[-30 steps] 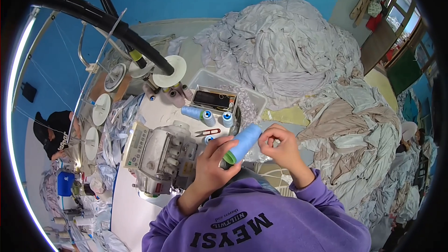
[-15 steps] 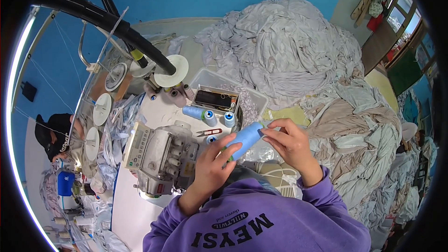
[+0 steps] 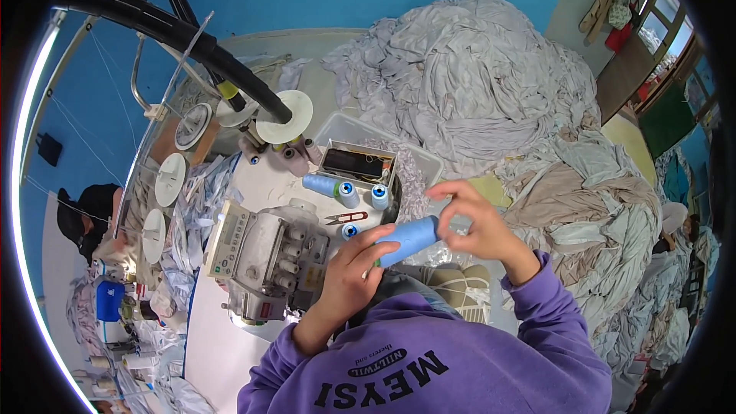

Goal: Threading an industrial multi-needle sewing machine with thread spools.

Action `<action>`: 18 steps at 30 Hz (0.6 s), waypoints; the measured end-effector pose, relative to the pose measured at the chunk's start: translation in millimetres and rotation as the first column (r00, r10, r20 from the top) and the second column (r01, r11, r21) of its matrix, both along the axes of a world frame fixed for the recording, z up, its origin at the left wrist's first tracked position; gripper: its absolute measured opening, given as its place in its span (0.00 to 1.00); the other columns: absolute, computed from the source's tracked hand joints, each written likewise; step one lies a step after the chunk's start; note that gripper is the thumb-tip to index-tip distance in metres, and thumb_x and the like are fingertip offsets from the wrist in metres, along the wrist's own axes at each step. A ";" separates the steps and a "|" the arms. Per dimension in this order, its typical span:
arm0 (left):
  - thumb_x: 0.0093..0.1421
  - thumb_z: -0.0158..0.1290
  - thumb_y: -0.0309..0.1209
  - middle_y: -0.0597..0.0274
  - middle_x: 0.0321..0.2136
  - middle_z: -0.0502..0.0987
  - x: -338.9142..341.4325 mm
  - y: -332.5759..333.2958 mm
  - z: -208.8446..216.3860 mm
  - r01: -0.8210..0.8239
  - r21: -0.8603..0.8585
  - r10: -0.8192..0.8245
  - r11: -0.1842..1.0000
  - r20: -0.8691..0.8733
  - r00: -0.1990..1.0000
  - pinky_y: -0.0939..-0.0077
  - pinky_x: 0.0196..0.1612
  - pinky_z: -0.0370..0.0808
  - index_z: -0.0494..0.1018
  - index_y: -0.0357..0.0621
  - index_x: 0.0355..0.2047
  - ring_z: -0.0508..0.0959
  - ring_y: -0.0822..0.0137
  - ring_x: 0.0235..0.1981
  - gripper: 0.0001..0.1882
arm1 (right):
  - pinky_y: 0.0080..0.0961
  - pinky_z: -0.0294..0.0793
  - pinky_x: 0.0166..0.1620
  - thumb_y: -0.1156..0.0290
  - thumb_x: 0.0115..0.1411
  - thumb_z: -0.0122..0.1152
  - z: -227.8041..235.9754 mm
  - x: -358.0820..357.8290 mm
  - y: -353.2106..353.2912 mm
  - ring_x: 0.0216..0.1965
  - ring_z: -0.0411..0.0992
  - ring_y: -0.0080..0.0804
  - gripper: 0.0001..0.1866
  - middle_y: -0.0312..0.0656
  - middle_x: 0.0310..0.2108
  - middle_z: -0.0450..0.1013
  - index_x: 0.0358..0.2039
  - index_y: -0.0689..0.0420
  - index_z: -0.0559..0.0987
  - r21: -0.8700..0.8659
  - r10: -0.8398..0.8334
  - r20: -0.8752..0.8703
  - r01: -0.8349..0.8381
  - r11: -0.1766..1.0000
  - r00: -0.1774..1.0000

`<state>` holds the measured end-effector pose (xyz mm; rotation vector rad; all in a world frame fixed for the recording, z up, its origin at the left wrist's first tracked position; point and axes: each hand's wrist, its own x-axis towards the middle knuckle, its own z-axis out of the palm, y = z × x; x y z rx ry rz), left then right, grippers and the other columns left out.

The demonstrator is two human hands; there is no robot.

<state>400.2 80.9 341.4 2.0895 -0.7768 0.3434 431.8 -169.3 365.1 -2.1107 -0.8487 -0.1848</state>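
A large cone of light blue thread (image 3: pixel 410 241) lies tilted in front of my chest. My left hand (image 3: pixel 354 272) is wrapped round its left end. Beside the cone's right end is my right hand (image 3: pixel 481 228), its thumb and a finger curled toward each other and another finger stretched out; whatever they pinch is too small to make out. Several more blue thread spools (image 3: pixel 348 195) stand or lie on the table beyond, and red-handled thread snips (image 3: pixel 347 218) rest among them.
On the left stands a sewing machine (image 3: pixel 264 261) with a control panel. A box with a phone (image 3: pixel 356 161) sits behind the spools, beside a clear plastic bin (image 3: pixel 435 169). Heaped pale fabric (image 3: pixel 483 77) fills the back and right. A person in black (image 3: pixel 96 218) is at far left.
My right hand has shifted slightly right, with one finger raised away from the others. The blue cone has turned closer to level, still in my left hand.
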 end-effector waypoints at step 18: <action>0.41 0.54 0.13 0.64 0.47 0.74 2.8 -2.2 -2.8 0.044 -0.047 -0.046 0.998 -0.034 0.998 0.70 0.44 0.76 0.74 0.48 0.39 0.76 0.60 0.46 0.23 | 0.30 0.62 0.42 0.68 0.46 0.67 22.2 -26.8 8.2 0.35 0.70 0.29 0.07 0.31 0.41 0.74 0.28 0.51 0.80 -0.177 -0.093 0.352 0.164 0.971 0.931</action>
